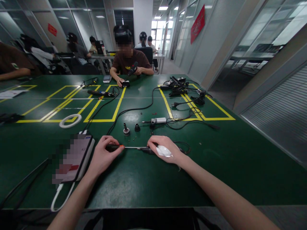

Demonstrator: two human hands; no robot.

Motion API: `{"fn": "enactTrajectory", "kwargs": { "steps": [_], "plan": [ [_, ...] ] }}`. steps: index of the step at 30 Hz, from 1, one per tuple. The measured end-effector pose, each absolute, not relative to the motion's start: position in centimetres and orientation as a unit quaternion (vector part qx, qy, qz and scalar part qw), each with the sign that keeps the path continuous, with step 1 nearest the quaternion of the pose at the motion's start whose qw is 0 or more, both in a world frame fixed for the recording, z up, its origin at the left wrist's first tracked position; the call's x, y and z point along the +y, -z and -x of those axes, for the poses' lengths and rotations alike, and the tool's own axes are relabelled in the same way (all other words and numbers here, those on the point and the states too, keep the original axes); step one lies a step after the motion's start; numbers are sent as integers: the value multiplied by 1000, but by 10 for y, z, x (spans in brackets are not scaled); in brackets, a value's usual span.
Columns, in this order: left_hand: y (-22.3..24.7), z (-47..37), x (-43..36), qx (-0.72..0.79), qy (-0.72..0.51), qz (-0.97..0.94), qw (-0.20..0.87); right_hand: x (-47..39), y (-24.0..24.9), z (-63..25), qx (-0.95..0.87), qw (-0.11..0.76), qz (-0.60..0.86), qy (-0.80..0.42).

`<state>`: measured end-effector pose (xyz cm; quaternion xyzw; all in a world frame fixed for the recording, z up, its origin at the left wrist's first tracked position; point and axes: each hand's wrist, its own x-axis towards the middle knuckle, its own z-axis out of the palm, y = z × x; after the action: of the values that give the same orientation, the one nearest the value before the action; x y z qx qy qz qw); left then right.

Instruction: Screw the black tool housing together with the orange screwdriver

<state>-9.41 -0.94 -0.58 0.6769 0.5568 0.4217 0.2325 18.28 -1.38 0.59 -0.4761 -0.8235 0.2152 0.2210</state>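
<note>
My left hand (105, 152) is closed around a screwdriver (130, 147) with a black and orange handle. Its thin metal shaft points right, towards my right hand (165, 148), which has a white patch on its back. The fingers of that hand are closed on a black, rod-shaped tool (145, 149) with a metal tip; its kind is unclear. Whether the shaft touches this tool I cannot tell. Just beyond my hands stand a metal-and-black part (126, 129) and a black cone-shaped piece (137, 127). Several tiny screws (133, 139) lie nearby. A silver cylinder (158, 120) with wires lies farther back.
A phone (80, 156) with a white cable lies left of my left hand. Behind it is a white tape roll (70, 121). Black cables and tools are heaped (177, 84) at the back right. Across the green table (216, 153) another person (130, 62) handles a dark tool.
</note>
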Motion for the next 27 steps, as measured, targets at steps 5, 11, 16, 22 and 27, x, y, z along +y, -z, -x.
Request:
{"fn": "enactTrajectory", "kwargs": {
  "steps": [5, 11, 16, 22, 27],
  "plan": [
    [2, 95, -8, 586, -421, -635, 276, -14, -6, -183, -820, 219, 481, -219],
    [-6, 88, -11, 624, -407, -569, 348, -14, -7, -182, -813, 226, 485, -229],
    [-7, 88, -11, 606, -428, -550, 383, -14, -6, -182, -816, 230, 480, -226],
    [-6, 89, -9, 587, -451, -535, 408, -14, -8, -181, -818, 208, 490, -219],
    [-4, 87, -8, 586, -460, -527, 408, -14, -8, -181, -816, 209, 490, -222]
  ]
}}
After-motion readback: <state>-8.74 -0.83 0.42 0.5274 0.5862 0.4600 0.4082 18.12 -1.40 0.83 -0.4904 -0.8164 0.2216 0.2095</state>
